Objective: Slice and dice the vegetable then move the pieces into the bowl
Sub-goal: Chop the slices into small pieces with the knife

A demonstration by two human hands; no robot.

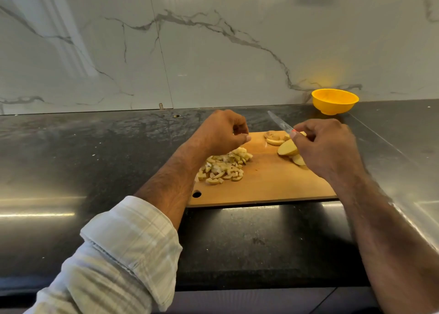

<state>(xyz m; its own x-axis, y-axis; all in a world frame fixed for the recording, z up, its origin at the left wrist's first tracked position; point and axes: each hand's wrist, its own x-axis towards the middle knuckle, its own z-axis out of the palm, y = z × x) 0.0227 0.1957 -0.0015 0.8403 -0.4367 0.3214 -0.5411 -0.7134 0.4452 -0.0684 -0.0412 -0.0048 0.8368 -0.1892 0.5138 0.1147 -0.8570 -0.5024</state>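
We find the rectangular wooden cutting board (273, 183) lying square on the dark speckled stone bench (71, 159), its near long edge just short of the bench front; on its left half sits a heap of small pale diced vegetable pieces (224, 166), and on its far right part lie the uncut yellow-skinned vegetable slices (287, 147), some partly hidden under the right hand; the right hand (325, 147) has its grip curled round the handle of a slim steel-bladed knife (279, 122), whose long axis runs up and to the left, tip toward the wall and raised clear of the board as far as we can judge; the left hand (221, 133) hovers over the far end of the diced heap with fingers loosely curled and thumb tip toward the forefinger; whether it pinches a small piece we cannot tell; the relation that matters is that the remaining slices lie directly beneath and just left of the knife hand, while the left hand is apart from them, across a bare strip of board; we judge the left hand must cross rightward to steady them before dicing resumes; the round yellow plastic bowl (335, 101) stands at the marble wall, beyond the board's far right corner and nearer the right hand; open bench lies between board and bowl.
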